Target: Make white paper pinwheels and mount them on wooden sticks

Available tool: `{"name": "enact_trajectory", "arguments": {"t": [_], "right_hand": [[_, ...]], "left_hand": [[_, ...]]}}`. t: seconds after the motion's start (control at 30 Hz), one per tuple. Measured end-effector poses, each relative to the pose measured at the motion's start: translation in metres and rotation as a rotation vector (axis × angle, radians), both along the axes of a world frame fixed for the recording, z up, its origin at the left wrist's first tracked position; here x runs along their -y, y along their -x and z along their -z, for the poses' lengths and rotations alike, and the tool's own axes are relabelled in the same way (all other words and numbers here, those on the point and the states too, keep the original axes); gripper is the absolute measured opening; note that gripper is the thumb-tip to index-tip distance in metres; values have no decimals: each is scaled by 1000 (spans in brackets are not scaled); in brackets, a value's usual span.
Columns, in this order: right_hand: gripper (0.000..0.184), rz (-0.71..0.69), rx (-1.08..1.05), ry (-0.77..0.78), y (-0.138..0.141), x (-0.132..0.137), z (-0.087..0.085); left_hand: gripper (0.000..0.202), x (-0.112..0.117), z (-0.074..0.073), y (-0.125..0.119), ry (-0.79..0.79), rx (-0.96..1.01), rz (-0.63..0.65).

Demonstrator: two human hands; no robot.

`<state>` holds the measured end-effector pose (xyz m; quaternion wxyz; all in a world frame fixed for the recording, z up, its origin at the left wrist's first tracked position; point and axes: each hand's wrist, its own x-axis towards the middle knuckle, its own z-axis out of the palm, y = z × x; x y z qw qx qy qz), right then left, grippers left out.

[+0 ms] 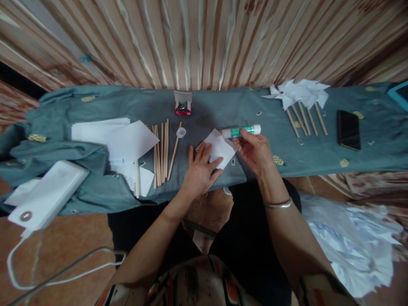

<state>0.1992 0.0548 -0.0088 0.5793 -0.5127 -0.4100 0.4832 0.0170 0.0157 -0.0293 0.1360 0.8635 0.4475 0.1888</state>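
Observation:
My left hand (200, 170) lies flat with spread fingers on a small white paper square (219, 148) on the grey-green cloth (223, 110). My right hand (253, 151) grips a white and green glue stick (241, 131), held sideways just above the paper's far corner. The stick's clear cap (181, 133) lies off to the left, beside a row of several wooden sticks (161, 151).
White paper sheets (114, 140) are stacked at the left. A small red box of pins (182, 106) stands at the back. Finished white paper pinwheels (299, 95) on sticks lie at the right, then a black phone (348, 129). A white power bank (47, 193) with cable sits at the left edge.

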Motion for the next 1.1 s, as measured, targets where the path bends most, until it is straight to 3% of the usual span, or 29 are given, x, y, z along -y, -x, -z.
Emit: {"name": "enact_trajectory", "arguments": {"t": [0.17,0.27,0.4,0.47,0.53,0.67,0.77,0.93,1.1], "right_hand": [[16,41,-399,87,-4,1,-13],[14,64,-562,160,-2,3,-21],[10,62,-641,245,0,6,-26],[8,46,-648,277,3,7,-26],[8,28,-642,284,5,8,-26],[9,-30,-619,243,8,11,-25],[19,-104,-580,197,7,14,-24],[24,-203,-505,200,7,16,-23],[28,-238,-477,208,8,20,-25]], "left_hand": [[38,2,2,3,-33,98,18],[32,1,-2,13,-86,210,-39],[38,-14,-12,36,-166,299,-326],[47,-27,-15,48,-178,236,-481],[47,-42,-14,55,-145,154,-558],[30,-64,-10,58,-70,88,-519],[23,-68,-15,52,-81,171,-500],[26,-47,-31,35,5,535,-340],[26,-26,-34,23,151,796,-256]]}}
